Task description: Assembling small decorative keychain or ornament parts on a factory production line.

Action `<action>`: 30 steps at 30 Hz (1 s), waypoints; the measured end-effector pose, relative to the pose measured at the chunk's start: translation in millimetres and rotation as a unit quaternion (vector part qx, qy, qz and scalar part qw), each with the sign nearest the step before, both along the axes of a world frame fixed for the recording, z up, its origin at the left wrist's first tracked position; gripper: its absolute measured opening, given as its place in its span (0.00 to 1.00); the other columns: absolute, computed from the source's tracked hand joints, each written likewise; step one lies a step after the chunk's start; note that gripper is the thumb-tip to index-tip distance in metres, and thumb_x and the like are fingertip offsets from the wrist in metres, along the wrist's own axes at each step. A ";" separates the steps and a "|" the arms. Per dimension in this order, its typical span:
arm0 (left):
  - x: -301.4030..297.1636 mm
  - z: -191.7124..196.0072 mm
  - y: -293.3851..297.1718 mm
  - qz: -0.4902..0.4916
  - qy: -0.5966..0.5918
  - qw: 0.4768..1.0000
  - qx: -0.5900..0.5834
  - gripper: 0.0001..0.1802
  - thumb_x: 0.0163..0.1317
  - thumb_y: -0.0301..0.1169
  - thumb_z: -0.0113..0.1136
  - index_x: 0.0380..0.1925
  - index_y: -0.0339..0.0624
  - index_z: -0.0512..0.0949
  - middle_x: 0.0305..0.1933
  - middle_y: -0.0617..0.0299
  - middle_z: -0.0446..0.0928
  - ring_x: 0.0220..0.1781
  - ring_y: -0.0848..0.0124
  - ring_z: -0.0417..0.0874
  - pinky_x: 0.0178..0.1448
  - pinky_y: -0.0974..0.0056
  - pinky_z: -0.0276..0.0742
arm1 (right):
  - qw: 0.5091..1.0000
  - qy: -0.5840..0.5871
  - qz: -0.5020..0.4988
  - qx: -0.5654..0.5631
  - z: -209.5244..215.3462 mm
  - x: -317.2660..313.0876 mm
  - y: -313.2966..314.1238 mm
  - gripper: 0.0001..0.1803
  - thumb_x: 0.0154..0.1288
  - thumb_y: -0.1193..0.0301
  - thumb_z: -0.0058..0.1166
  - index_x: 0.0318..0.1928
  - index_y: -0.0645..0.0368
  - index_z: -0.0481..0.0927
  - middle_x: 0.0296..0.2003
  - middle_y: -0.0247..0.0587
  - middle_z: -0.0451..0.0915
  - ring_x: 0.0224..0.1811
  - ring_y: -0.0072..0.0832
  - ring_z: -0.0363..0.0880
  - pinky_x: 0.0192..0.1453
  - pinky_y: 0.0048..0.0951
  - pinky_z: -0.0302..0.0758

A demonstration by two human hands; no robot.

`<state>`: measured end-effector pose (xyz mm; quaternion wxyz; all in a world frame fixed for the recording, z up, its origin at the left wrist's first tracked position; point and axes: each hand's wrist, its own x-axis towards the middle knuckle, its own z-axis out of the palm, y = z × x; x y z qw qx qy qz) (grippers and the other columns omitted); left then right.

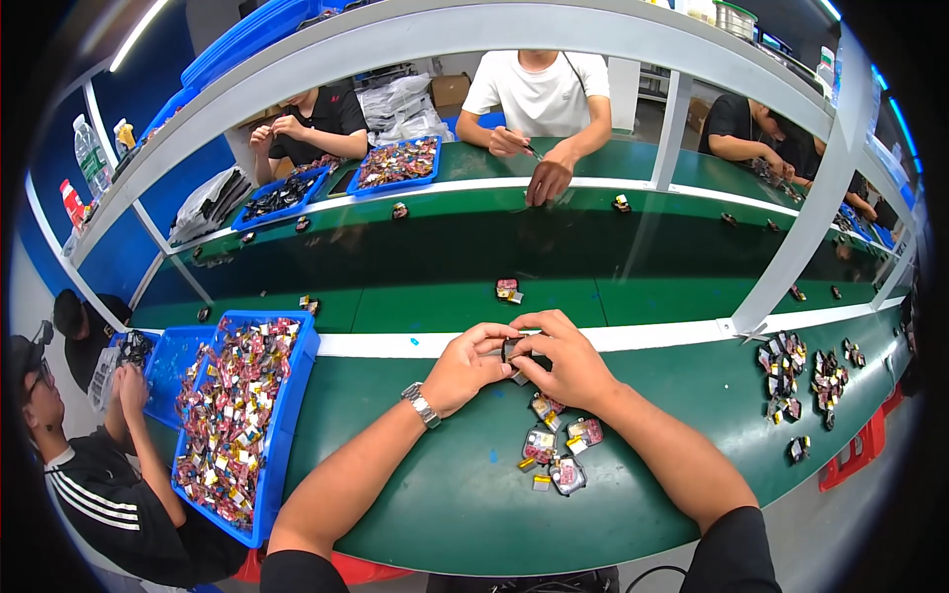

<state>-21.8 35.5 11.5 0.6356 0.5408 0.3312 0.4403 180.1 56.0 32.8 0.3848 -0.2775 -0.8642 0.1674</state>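
Note:
Over the near edge of the white rail, my left hand (463, 372) and my right hand (568, 366) meet with bent fingers. Pinched between them is a small black casing (510, 350), mostly covered by my fingers. A metal-banded watch (421, 405) circles my left wrist. Just below my hands, on the green tabletop (415, 494), lies a loose group of small electronic assemblies (540, 445). They have black casings, reddish circuit boards and silver-and-yellow battery cells. One more assembly (509, 290) sits on the green belt beyond the rail.
A blue tray (308, 346) heaped with reddish parts stands at my left. More assemblies (781, 366) lie in clusters at the right. A white frame post (811, 208) rises from the rail. Across the belt, a person in a white shirt (539, 94) works; others sit left and right.

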 end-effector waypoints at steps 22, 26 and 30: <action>4.1 0.6 -4.2 0.032 -0.015 0.999 -0.022 0.17 0.70 0.20 0.48 0.58 0.39 0.68 0.58 0.57 0.75 0.57 0.72 0.79 0.60 0.65 0.81 | 0.999 0.022 -0.027 0.017 -7.0 -2.9 -5.9 0.07 0.53 0.75 0.65 0.34 0.56 0.84 0.50 0.39 0.78 0.54 0.38 0.74 0.54 0.37 0.75; 2.8 0.4 -3.1 0.032 -0.022 0.998 -0.039 0.17 0.70 0.20 0.48 0.58 0.40 0.68 0.57 0.58 0.75 0.57 0.72 0.79 0.59 0.66 0.81 | 0.996 0.066 -0.057 -0.024 -8.3 -7.3 -10.6 0.04 0.55 0.74 0.62 0.33 0.58 0.85 0.48 0.38 0.79 0.54 0.38 0.74 0.56 0.36 0.74; 3.4 2.5 -3.8 0.027 -0.016 0.999 -0.033 0.18 0.69 0.21 0.49 0.58 0.41 0.68 0.56 0.58 0.76 0.57 0.73 0.79 0.58 0.65 0.80 | 0.991 0.094 -0.089 -0.017 -14.1 -11.5 -12.8 0.05 0.55 0.74 0.62 0.34 0.59 0.85 0.48 0.39 0.80 0.54 0.38 0.75 0.57 0.36 0.74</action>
